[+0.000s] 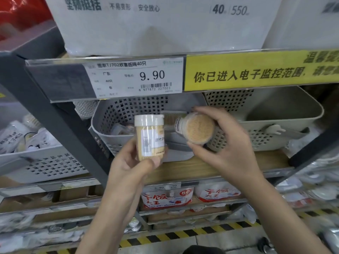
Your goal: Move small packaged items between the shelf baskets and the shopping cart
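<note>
In the middle of the frame my left hand (134,167) holds a toothpick jar (149,137) standing up, fingers curled around its bottom. Just right of it, my right hand (225,142) wraps around a second jar (195,128) tipped on its side, its end facing me. Both are in front of the grey basket (102,125); the beige basket (275,129) sits further right. I think these jars are light, hard and smooth, so gripping around the sides is best.

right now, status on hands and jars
Left hand grips upright jar. Right hand grips tilted jar at grey basket. Nothing blocking.
</note>
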`<act>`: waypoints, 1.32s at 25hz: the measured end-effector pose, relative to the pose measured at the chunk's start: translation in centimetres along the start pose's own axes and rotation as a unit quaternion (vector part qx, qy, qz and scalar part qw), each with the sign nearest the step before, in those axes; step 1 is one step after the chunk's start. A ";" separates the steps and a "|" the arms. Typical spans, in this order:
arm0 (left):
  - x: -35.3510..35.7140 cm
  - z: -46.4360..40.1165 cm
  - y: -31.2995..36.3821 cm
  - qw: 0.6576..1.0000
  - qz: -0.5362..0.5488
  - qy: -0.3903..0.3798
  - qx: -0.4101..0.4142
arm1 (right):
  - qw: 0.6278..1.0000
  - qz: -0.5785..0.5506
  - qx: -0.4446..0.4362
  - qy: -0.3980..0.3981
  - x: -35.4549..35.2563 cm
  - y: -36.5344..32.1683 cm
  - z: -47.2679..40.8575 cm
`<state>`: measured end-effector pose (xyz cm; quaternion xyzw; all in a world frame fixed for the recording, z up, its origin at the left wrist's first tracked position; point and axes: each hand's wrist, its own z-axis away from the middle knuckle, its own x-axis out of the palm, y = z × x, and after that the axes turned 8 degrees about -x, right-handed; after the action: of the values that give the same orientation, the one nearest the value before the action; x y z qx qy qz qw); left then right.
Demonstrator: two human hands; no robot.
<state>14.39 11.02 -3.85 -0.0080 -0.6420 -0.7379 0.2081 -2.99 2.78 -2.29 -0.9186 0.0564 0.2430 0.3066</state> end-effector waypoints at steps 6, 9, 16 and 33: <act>1.3 -0.3 -1.6 0.991 0.011 -0.114 -0.067 | 0.983 -0.040 0.136 0.115 -1.9 -2.2 5.3; 3.2 -0.3 -2.8 0.976 -0.006 -0.179 -0.125 | 0.949 -0.055 0.247 0.186 -2.5 -2.9 8.9; 8.4 0.8 -7.2 0.926 -0.077 -0.288 -0.231 | 0.843 -0.018 0.392 0.368 -3.7 -6.2 17.9; 27.6 13.4 -19.1 0.819 -0.230 -0.492 -0.186 | 0.677 0.081 0.497 0.537 -17.9 -12.0 38.2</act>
<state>-20.34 17.22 -11.83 -0.2608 -0.4926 -0.7673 -0.3171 -31.39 34.17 -13.71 -0.5954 0.3980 -0.3321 0.6139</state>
